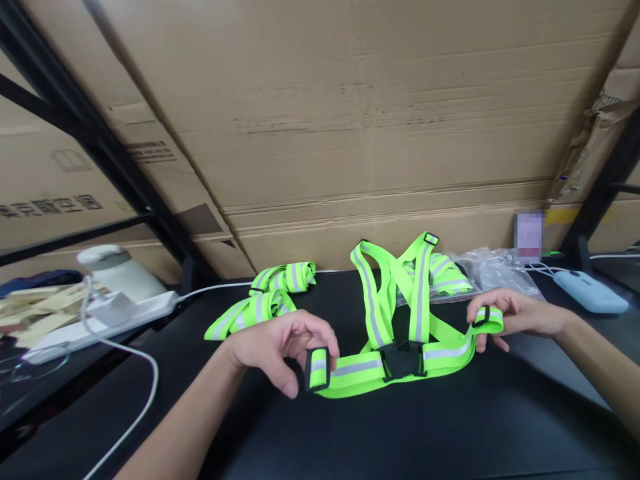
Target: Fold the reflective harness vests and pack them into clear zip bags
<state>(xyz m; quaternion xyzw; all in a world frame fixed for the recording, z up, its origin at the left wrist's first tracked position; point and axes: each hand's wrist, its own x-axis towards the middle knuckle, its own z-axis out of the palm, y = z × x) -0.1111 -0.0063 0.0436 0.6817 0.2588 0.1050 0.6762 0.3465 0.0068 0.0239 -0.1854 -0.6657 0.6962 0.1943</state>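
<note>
A neon-green reflective vest of straps with silver stripes [421, 300] is spread between my two hands, its shoulder straps crossing at the back. At the middle of its waist belt, a black side-release buckle [403, 360] is fastened. My left hand [283, 343] holds the belt's left end, fingers curled behind a black strap slider [318, 369] and thumb apart from it. At the other end, my right hand [523, 316] grips the belt beside a second slider [483, 316]. Some of the right fingers are hidden behind the strap.
Folded neon-green straps [265, 300] lie behind my left hand. Another bundle [447, 273] rests by clear plastic bags [495, 273]. A light-blue power bank [590, 291] is at right; a power strip [105, 327] and pale bottle [127, 270] are left. Cardboard [375, 133] walls the back.
</note>
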